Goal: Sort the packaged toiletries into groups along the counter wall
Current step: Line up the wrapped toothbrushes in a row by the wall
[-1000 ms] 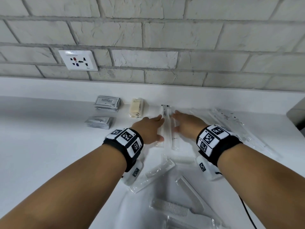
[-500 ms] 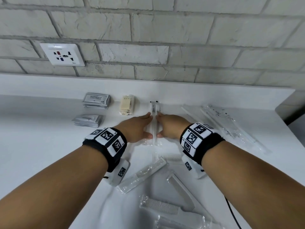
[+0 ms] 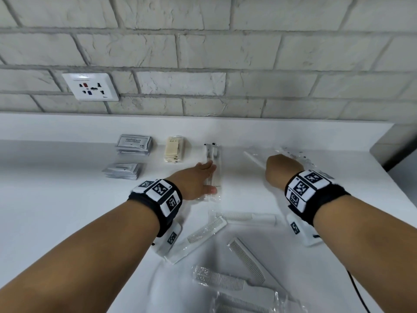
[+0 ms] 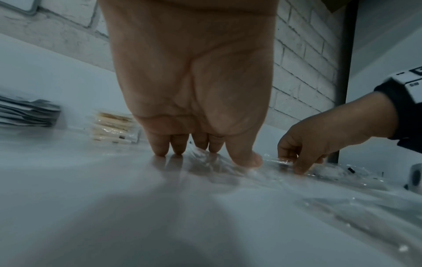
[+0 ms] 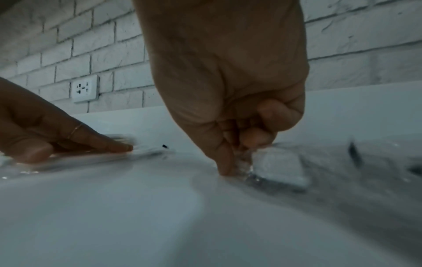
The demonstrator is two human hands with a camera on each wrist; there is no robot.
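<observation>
Pinching a clear packet [image 5: 246,160], right hand [image 3: 282,172] has left the toothbrush pack [image 3: 213,168]; left hand [image 3: 194,181] stays flat there.

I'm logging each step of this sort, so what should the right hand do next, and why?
Probably lift the clear packet and carry it left to the toothbrush pile. The right hand already pinches that packet's edge among loose packets by the wall, while the left hand lies flat on the pile, seemingly steadying it.
</observation>
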